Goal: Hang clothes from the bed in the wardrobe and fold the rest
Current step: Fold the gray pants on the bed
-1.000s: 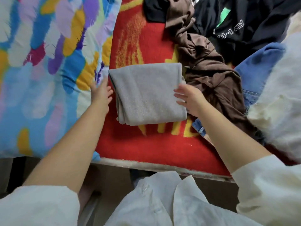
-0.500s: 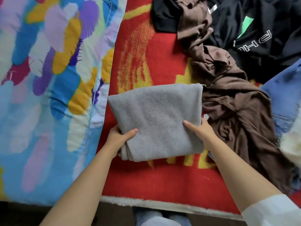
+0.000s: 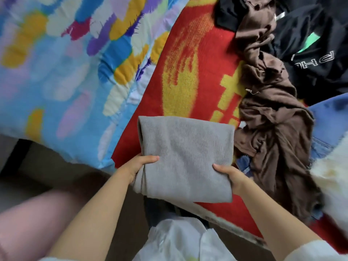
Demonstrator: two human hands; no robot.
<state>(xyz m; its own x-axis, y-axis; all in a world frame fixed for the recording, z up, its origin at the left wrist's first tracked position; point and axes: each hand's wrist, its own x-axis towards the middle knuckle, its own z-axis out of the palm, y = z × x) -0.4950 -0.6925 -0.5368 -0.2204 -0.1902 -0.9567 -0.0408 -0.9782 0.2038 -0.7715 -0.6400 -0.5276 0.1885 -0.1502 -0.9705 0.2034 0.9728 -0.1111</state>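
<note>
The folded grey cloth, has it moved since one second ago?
Yes. The folded grey cloth, gripped by the left hand and right hand, came toward the person, past the red blanket's near edge.

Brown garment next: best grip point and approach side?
Judging by its pose, grip the brown garment at its bunched upper ridge, coming from the open red blanket side on its left. The black top and blue denim crowd its right.

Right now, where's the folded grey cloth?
Low centre in the head view: grey cloth held between left hand and right hand, over the red blanket's near edge.
</note>
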